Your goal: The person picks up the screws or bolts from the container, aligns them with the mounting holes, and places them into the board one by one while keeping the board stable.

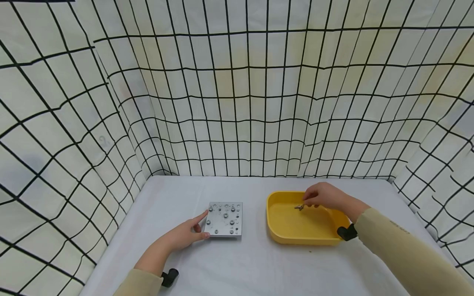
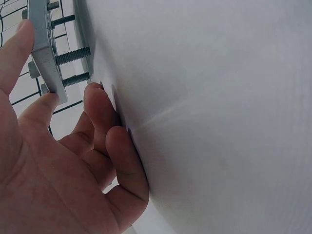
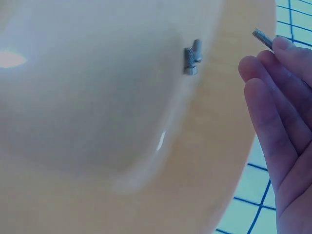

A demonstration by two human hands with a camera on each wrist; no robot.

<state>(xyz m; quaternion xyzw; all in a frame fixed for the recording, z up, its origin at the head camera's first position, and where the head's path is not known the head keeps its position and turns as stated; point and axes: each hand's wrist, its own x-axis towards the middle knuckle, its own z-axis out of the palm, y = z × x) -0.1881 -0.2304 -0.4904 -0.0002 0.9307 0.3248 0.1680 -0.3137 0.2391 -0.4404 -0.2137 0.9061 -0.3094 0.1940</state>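
Observation:
A square silver metal plate (image 1: 218, 224) with several bolts set in its top lies left of centre. My left hand (image 1: 181, 235) holds it by its left edge, index finger at the far end and thumb at the near corner. In the left wrist view, threaded bolt ends (image 2: 73, 56) stick out beneath the plate, and the other fingers curl against the tablecloth. Over the yellow tray (image 1: 296, 239), my right hand (image 1: 323, 195) pinches a small bolt (image 3: 263, 39) between thumb and fingers, threaded end outward. Loose bolts (image 3: 192, 58) lie in the tray near its wall.
A white cloth covers the table (image 1: 255, 267). White walls with a black grid (image 1: 237, 109) enclose its back and sides. Dark wrist cameras (image 1: 347, 232) sit at both cuffs. A tiny dark speck lies just in front of the tray.

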